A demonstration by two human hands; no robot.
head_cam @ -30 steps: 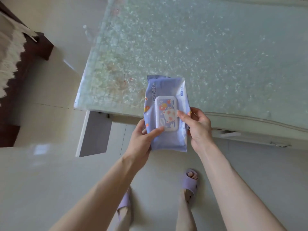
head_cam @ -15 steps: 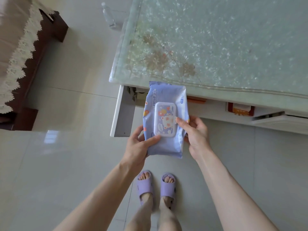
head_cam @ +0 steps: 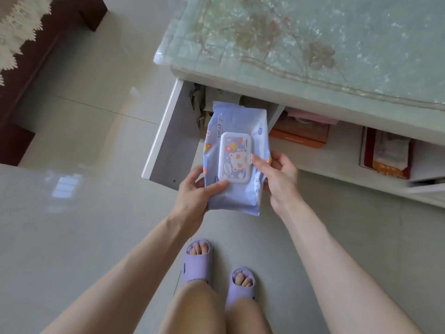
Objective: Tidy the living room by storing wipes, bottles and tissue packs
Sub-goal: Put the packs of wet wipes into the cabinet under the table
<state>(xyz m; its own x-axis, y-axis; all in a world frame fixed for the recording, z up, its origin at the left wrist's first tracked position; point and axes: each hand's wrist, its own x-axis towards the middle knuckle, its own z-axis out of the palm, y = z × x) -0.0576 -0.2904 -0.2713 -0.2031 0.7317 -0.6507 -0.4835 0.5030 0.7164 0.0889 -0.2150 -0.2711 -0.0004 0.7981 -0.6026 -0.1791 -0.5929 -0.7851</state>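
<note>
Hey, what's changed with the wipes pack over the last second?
The wipes pack came down from over the table top edge to in front of the open shelf underneath, at its left compartment. Nothing was taken or let go: the left hand and right hand still hold the pack at its near end, lid up.

- Bright, soft daylight; a pale gridded reflection shines on the glossy floor (head_cam: pixel 62 186), well left of the left hand (head_cam: pixel 192 194).
- Glare washes the glass tabletop (head_cam: pixel 313 32) above the right hand (head_cam: pixel 279 179).
- The shelf (head_cam: pixel 344 153) beyond both hands sits in shade.
- The wipes pack (head_cam: pixel 240 121) between them is evenly lit, print sharp.
- Wide-angle bend stretches the frame edges.
</note>
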